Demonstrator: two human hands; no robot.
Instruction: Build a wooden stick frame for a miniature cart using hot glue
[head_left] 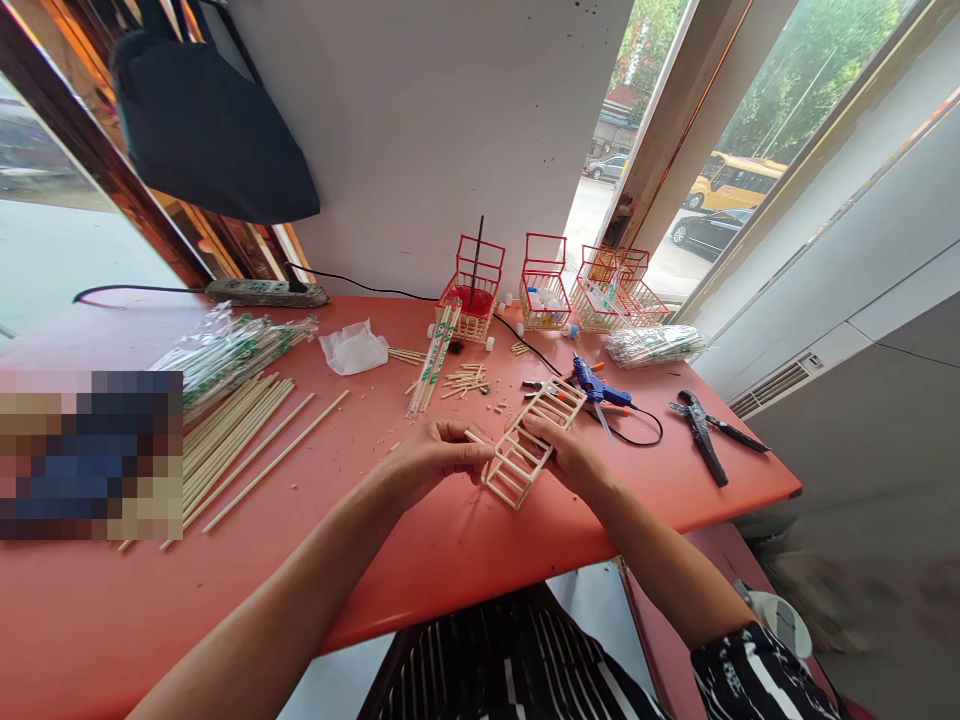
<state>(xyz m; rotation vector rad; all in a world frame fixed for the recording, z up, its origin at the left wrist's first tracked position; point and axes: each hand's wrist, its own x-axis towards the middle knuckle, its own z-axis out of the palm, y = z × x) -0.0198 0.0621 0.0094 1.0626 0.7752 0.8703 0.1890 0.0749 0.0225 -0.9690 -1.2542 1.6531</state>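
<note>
A small frame of pale wooden sticks [517, 466], built like a box with rungs, is tilted just above the red table. My right hand [562, 445] is closed round its right side, with the thumb on the rungs. Between the fingertips of my left hand [442, 455] is a short wooden stick [475, 438], its end close to the frame's left side; I cannot tell whether they touch. Behind the frame lies a blue glue gun [592, 382]. Cut stick pieces [466, 380] are scattered beyond my left hand.
Red-edged stick carts [545, 285] stand along the wall. Black pliers [701, 440] lie at the right. Long sticks [244, 440] and wrapped chopsticks [247, 350] lie at the left, near a power strip [266, 292]. The red table's [420, 560] front edge is close to me.
</note>
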